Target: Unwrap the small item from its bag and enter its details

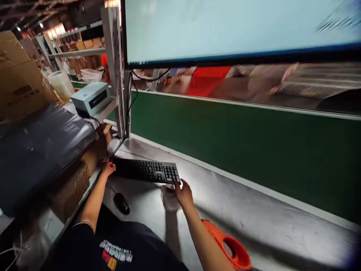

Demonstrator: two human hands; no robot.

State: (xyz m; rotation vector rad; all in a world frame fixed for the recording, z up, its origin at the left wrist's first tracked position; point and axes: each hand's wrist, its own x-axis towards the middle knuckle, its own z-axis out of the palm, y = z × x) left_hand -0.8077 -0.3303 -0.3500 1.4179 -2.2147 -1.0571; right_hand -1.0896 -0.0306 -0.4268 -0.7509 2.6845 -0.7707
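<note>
A black computer keyboard [146, 170] spans the space between my two hands above the metal bench. My right hand [184, 194] grips its right end, thumb and fingers at the corner by the number pad. At the opposite end, my left hand [108, 168] is closed with curled fingers on the keyboard's left edge; the exact contact there is hard to see. A black mouse [122, 203] lies on the bench nearer my body. Below the keyboard's right end is a small clear plastic-looking item [170, 198], too blurred to name.
An orange ring-shaped tool [229, 246] lies beside my right forearm. Beyond the metal bench [214, 192] runs a green conveyor belt [239, 128]. A large monitor [239, 30] hangs above it. A white box-shaped device [91, 98], cables and cardboard boxes [22, 75] stand at left.
</note>
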